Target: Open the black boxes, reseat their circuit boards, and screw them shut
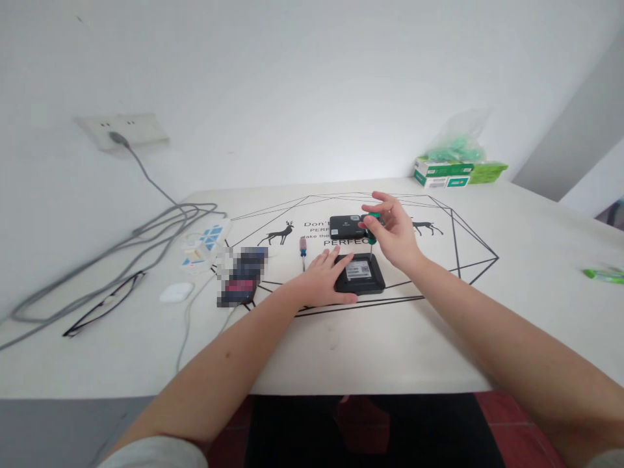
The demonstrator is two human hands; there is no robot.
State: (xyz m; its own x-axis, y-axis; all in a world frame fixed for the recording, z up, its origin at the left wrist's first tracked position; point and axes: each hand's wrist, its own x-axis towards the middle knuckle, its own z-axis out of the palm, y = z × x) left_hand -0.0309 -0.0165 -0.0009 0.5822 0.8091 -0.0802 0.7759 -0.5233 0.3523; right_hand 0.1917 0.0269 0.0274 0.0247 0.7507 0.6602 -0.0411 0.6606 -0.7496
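A black square box (359, 274) with a white label lies face up on the table. Against its left side rests my left hand (327, 278), thumb along the front edge and index finger over the far left corner, holding the box. Above the box, my right hand (389, 231) pinches a screwdriver by its green handle (373, 239). The screwdriver stands nearly upright, its thin shaft pointing down at the far right part of the box; whether the tip touches is too small to tell. Just behind lies a second black square piece (345, 227) with small stickers, partly hidden by my right hand.
Left of my left hand are a blue-handled screwdriver (303, 248), a phone (242, 276), a white case (176, 292), glasses (104, 303) and a power strip (207, 244) with a looped grey cable (141, 229). Green-and-white boxes (442, 172) stand at the back right.
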